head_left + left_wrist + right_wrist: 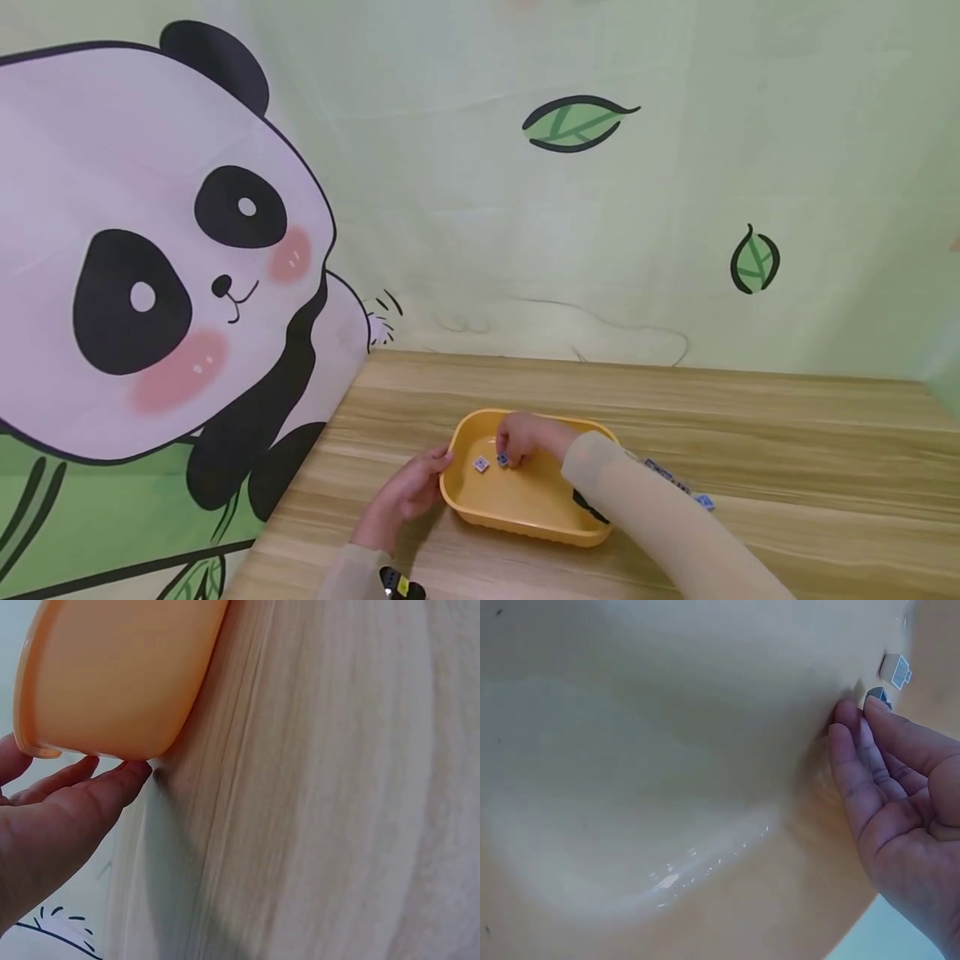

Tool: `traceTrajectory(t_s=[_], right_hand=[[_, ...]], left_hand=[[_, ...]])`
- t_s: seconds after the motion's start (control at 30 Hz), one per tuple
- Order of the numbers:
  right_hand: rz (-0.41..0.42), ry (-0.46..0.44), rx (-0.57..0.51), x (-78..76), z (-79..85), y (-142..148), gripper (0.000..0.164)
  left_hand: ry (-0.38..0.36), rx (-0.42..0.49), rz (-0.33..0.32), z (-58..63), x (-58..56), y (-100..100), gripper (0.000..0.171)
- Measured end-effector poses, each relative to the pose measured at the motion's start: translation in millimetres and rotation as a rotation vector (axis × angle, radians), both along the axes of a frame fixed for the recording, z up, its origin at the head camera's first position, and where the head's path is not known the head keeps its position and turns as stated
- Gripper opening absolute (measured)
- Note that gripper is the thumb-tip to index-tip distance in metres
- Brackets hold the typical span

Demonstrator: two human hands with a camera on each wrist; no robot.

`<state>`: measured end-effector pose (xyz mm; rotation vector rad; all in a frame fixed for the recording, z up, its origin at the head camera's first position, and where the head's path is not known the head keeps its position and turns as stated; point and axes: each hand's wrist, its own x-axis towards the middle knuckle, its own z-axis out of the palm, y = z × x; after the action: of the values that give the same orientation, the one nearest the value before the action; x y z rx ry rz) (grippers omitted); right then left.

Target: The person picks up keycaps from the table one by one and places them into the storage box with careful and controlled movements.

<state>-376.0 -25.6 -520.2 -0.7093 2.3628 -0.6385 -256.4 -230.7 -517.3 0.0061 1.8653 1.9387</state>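
Beige sleeve [667, 517] is hogging the lower right of my head feed, and down at its end my right hand [522, 437] is pinching a small block [503, 459] inside the orange tray [517, 500]. Another block [481, 464] is sitting just beside it on the tray floor. My left hand [417, 485] is touching the tray's left end, fingers fairly straight. Some bluish bits [704, 502] are lying on the wooden table [825, 442] right of the tray, too small to make out.
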Motion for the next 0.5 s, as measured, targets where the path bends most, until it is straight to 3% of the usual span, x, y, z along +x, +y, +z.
traceTrajectory(t_s=[0.13, 0.17, 0.27, 0.37, 0.5], right_hand=[[-0.006, 0.021, 0.028, 4.8, 10.6, -0.2, 0.020], [-0.041, 0.022, 0.051, 14.5, 23.5, -0.9, 0.019], [-0.035, 0.069, 0.062, 28.0, 36.9, 1.1, 0.018], [-0.019, 0.107, 0.071, 37.2, 44.0, 3.4, 0.017], [-0.033, 0.087, 0.061, 42.9, 50.4, 4.8, 0.014]], left_hand=[[0.006, 0.007, 0.002, 1.9, -1.4, -0.2, 0.061], [0.009, 0.009, -0.001, 2.3, -1.4, -0.3, 0.061], [0.015, 0.013, -0.007, 2.2, -1.1, -0.5, 0.061], [0.018, 0.014, -0.009, 0.7, -0.5, -0.9, 0.061], [0.017, 0.011, -0.004, -1.1, -0.6, -1.4, 0.060]])
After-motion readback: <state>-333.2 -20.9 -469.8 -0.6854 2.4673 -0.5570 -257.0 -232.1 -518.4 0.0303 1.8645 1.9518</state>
